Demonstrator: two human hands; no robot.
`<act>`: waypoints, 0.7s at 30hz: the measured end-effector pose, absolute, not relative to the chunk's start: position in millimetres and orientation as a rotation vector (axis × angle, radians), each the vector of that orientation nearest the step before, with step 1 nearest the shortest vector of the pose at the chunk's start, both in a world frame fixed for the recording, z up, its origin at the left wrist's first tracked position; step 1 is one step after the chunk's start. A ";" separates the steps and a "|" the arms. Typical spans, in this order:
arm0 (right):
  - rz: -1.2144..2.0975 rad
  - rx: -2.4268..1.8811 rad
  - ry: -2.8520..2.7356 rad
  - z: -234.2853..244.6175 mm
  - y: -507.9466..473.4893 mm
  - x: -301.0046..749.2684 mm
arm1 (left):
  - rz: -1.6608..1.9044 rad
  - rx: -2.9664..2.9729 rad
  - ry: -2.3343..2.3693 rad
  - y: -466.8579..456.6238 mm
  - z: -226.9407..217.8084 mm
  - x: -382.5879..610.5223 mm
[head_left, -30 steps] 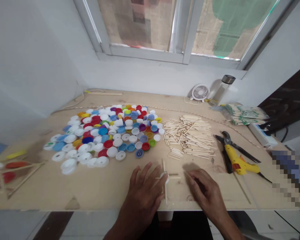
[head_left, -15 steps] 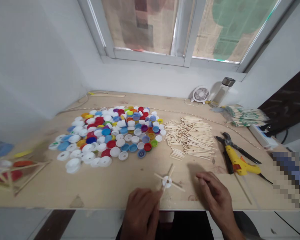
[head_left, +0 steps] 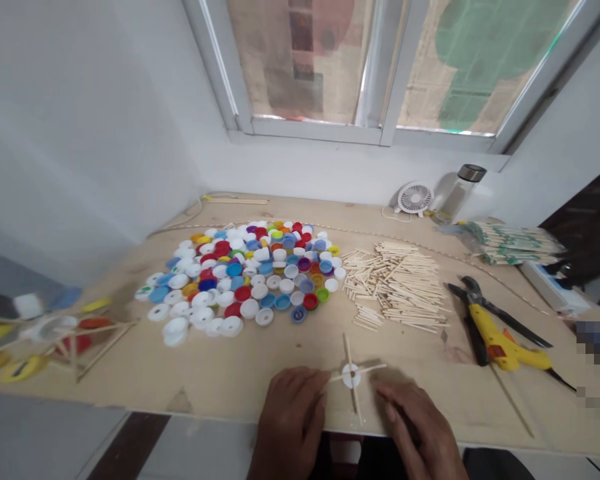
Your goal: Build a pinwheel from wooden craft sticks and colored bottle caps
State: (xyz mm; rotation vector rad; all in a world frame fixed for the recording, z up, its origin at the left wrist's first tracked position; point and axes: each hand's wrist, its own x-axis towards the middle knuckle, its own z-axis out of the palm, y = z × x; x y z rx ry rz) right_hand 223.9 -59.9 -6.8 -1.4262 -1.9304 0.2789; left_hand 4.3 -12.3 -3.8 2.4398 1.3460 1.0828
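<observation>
A white bottle cap (head_left: pixel 351 376) with a hole in its middle lies near the front edge of the table, with thin wooden sticks (head_left: pixel 373 368) crossed over it. My left hand (head_left: pixel 294 417) is closed, its fingertips pinching the left end of one stick. On the other side, my right hand (head_left: pixel 420 427) is apart from the cap, fingers loosely bent, a gap between thumb and forefinger and nothing visible in them.
Colourful bottle caps (head_left: pixel 243 293) spread across the left-centre, beside a pile of short sticks (head_left: pixel 405 283). Black-handled cutters (head_left: pixel 480 313) and a yellow glue gun (head_left: pixel 505 347) lie at the right. A stick frame (head_left: pixel 95 353) is far left; a small fan (head_left: pixel 415 198) and bottle (head_left: pixel 455 197) stand behind.
The crossed sticks and cap have turned, so one stick now points to my left hand and another toward the table edge. My right hand has come closer to the cap. The view has shifted left.
</observation>
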 end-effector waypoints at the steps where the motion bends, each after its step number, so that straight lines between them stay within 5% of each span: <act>1: 0.257 -1.429 -1.953 -8.0 -58.8 222.0 | 1.082 2.437 1.340 -15.2 -4.5 5.1; 21: 0.083 -1.559 -1.916 6.3 -14.3 248.1 | 1.189 2.504 1.170 -10.6 -16.7 3.7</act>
